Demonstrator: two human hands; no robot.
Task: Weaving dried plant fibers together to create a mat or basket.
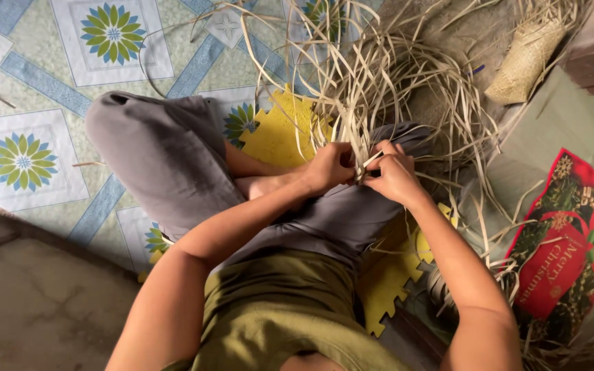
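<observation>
HANDS: my left hand [330, 167] and right hand [393, 175] together, both pinching pale flat straw strips [372, 82] | BELOW: yellow foam puzzle mat [280, 130], grey trousers [166, 158]

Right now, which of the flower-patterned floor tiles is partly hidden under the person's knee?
The flower tile beside the yellow foam mat; the grey-clad knee overlaps its edge. The other two flower tiles lie fully uncovered.

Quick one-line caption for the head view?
Both hands, left and right, pinch pale straw strips over a yellow mat.
</observation>
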